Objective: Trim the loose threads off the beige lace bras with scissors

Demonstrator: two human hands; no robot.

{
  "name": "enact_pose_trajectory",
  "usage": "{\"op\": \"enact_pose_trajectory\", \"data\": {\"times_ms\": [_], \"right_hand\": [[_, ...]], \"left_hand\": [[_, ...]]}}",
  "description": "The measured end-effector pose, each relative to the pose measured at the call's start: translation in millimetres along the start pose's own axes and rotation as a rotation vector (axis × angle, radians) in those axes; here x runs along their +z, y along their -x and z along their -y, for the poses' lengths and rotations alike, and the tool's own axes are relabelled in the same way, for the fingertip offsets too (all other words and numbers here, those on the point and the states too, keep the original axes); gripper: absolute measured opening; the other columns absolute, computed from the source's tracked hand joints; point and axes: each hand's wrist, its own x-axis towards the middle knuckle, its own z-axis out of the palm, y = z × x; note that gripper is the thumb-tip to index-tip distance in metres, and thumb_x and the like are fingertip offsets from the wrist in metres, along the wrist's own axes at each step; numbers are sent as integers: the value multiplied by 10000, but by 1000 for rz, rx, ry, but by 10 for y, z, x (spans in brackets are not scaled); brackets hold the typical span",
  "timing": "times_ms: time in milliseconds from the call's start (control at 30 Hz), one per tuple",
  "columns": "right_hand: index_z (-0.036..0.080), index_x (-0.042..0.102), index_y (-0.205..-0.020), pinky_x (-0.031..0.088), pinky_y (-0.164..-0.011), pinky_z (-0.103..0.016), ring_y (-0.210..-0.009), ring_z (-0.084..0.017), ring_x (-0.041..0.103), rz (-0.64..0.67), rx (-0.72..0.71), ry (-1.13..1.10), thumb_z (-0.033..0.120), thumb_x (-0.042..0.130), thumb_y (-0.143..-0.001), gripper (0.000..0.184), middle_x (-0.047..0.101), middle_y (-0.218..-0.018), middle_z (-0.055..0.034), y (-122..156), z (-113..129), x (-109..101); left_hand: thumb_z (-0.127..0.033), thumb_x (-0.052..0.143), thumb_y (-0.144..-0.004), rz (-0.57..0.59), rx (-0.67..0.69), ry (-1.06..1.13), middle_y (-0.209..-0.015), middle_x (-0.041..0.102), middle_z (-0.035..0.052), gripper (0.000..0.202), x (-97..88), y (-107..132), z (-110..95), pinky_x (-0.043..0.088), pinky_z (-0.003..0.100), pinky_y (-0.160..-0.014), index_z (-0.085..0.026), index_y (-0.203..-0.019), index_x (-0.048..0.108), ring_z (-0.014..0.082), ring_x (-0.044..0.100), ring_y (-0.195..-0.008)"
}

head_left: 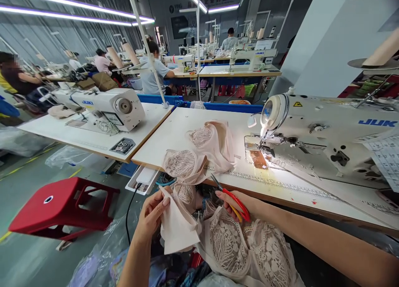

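Beige cup piece (178,231): it is held below the front edge of the bench (289,191), over the lap. The left hand (152,212) pinches its upper corner between thumb and fingers, so the left grip is clamped on the fabric edge. The right hand (240,201) has its grip closed round the red handles of the scissors (230,196). The blades point up and left toward the bench edge and appear nearly together. They lie just beside the piece, and no contact can be made out.

A lace garment (249,249) lies across the lap, touching the piece on its right side. More lace cups (199,149) rest on the bench and hang over its edge, left of the lit needle area of the sewing machine (327,131).

Recommended practice for trimming, as judged from this position:
- Tension the edge with the left hand so that it presents flat to the blades.
- Cut with the blade tips only, in short strokes.
- Keep the left thumb behind the cutting line.
- Hold the lace garment and the overhanging cups clear of the blades, since open lace is likely to snag or nick easily.
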Motion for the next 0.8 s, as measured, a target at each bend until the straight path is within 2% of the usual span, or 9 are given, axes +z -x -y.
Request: {"op": "enact_pose_trajectory", "data": {"times_ms": [133, 300, 367, 433, 500, 533, 600, 700, 800], "right_hand": [[219, 469, -571, 423, -337, -244, -359, -99, 440, -1, 20, -70, 807, 545, -752, 620, 468, -471, 34, -58, 55, 115], [230, 384, -544, 325, -320, -233, -328, -89, 376, -8, -98, -75, 766, 508, -799, 606, 390, -418, 61, 98, 40, 255], [226, 420, -605, 339, -354, -235, -353, -98, 400, -22, -193, -24, 687, 546, -829, 529, 414, -437, 65, 182, 97, 263], [213, 503, -771, 422, -459, -244, -456, -122, 499, -142, -415, 193, 526, 548, -901, 342, 536, -542, 46, 189, 228, 256], [190, 524, -989, 507, -666, -285, -703, -173, 629, -310, -675, 583, 355, 533, -930, 175, 678, -804, -27, 71, 411, 265], [171, 510, -1069, 514, -782, -321, -864, -207, 650, -373, -765, 787, 304, 547, -914, 207, 694, -965, -79, -35, 506, 283], [131, 521, -1086, 472, -927, -391, -1077, -283, 610, -398, -821, 985, 276, 652, -833, 319, 661, -1139, -167, -306, 679, 349], [107, 575, -982, 458, -914, -423, -1024, -338, 624, -394, -854, 1091, 241, 748, -721, 341, 684, -1034, -196, -702, 901, 489], [134, 586, -963, 472, -780, -357, -891, -290, 654, -465, -907, 1108, 267, 662, -803, 222, 698, -962, -146, -908, 1199, 573]], "left_hand": [[-517, 734, -740, 20, -6, -7, -694, 493, 24, 374, -11, 17, -6, 372, 218, -522, -161, -694, 630, 131, 437, -593], [-516, 716, -760, 26, 6, -31, -703, 489, 28, 381, -68, 42, -42, 372, 217, -523, -152, -709, 620, 133, 440, -595], [-501, 702, -780, 37, 30, -24, -697, 466, 22, 374, -94, 52, -60, 359, 210, -517, -147, -702, 608, 124, 427, -589], [-485, 687, -799, 60, 45, -9, -694, 448, 18, 366, -111, 58, -77, 348, 205, -509, -143, -702, 597, 117, 417, -580], [-479, 676, -810, 83, 45, 0, -687, 437, 14, 359, -117, 63, -97, 345, 207, -500, -142, -717, 593, 115, 414, -568], [-479, 674, -813, 88, 45, -2, -684, 435, 14, 359, -118, 66, -109, 343, 207, -497, -141, -721, 592, 114, 412, -565], [-477, 673, -817, 92, 51, -13, -685, 436, 15, 363, -127, 81, -141, 342, 208, -501, -138, -716, 590, 114, 415, -570], [-471, 686, -815, 56, 81, -38, -702, 451, 18, 359, -175, 132, -207, 339, 204, -522, -135, -715, 608, 113, 426, -593], [-478, 721, -785, -29, 115, -41, -697, 479, 18, 357, -250, 196, -298, 348, 199, -530, -138, -723, 633, 109, 434, -590]]}}
